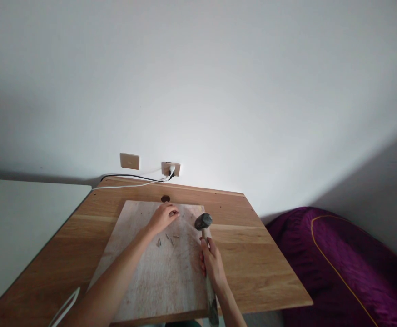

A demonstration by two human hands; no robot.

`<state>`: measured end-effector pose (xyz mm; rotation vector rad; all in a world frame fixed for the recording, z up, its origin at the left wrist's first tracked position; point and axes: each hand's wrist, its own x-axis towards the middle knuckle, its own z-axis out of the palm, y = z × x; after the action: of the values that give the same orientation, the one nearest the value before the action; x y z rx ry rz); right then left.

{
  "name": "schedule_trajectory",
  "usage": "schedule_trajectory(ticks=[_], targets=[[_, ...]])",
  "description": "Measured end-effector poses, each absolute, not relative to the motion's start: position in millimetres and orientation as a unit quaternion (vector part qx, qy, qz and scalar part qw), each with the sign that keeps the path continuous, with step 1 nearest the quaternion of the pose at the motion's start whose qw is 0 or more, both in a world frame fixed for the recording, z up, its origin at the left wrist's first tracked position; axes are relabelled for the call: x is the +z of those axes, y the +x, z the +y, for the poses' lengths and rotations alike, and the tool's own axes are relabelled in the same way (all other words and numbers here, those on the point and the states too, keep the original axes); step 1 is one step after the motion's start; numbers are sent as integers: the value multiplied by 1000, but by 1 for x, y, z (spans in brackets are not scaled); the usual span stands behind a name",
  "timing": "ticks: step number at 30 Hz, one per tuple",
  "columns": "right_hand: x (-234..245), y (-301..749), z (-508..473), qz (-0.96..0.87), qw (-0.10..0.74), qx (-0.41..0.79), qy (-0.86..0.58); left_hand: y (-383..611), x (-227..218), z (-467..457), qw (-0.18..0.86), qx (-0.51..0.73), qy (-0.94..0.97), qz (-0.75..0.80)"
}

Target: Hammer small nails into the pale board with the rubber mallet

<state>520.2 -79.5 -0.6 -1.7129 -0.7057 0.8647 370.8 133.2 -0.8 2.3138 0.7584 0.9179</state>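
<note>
My right hand [212, 261] is wrapped round the handle of a hammer [203, 221]. Its dark metal head is up, over the right side of a pale wooden board [161, 281], and the worn handle runs down past the board's front edge. Near the board's far edge, my left hand [164, 217] is closed with thumb and fingertips drawn together. What they pinch, if anything, is too small to make out. Several loose nails [159, 242] lie on the board just in front of the left hand. Tiny marks or nails show near the board's far edge.
The board lies on a wooden table [263, 268] against a white wall. Cables [130, 186] run along the table's back edge to a wall socket [171, 169]. A white panel [24, 231] stands at the left, and a purple fabric-covered item [338, 263] at the right.
</note>
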Motion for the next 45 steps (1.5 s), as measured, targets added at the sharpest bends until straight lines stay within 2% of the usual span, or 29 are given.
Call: schedule_trajectory(ticks=[8, 15, 38, 45], targets=[[-7, 523, -80, -292, 519, 363, -717, 372, -4, 135, 304, 356, 836, 285], [-3, 522, -79, -294, 516, 364, -717, 371, -3, 135, 277, 353, 843, 296], [4, 519, -80, -284, 522, 372, -713, 371, -3, 134, 292, 341, 849, 278], [1, 520, -80, -294, 516, 374, -712, 370, 1, 131, 252, 336, 854, 308]])
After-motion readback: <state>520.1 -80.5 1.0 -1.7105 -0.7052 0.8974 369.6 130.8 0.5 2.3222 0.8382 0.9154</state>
